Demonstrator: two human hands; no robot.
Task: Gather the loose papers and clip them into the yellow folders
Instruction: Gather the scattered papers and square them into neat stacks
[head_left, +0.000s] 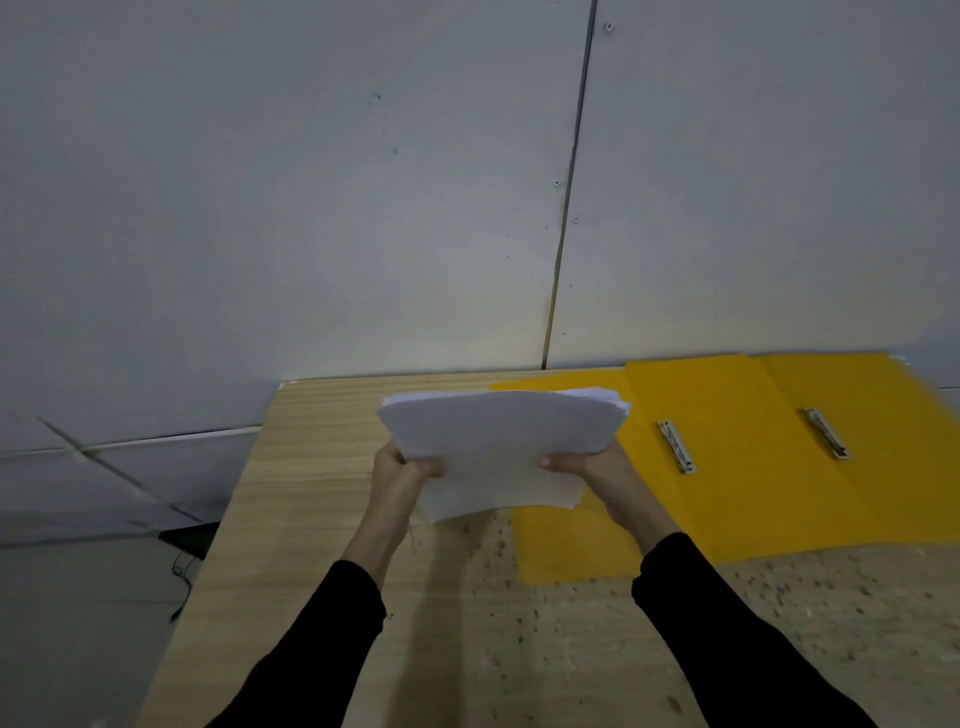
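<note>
A thick stack of white papers (498, 447) is held above the wooden table, slightly bowed. My left hand (397, 475) grips its left edge and my right hand (597, 470) grips its right edge. To the right, two open yellow folders lie flat and overlapping on the table: the nearer folder (691, 514) with its metal clip (676, 447), and the farther folder (883, 467) with its own metal clip (827, 434). The paper stack hides the left part of the nearer folder.
The wooden table (322, 519) has a speckled, worn patch near me and its left edge drops to a tiled floor (78, 597) with a dark cable (182, 566). A grey panelled wall (363, 208) stands right behind the table.
</note>
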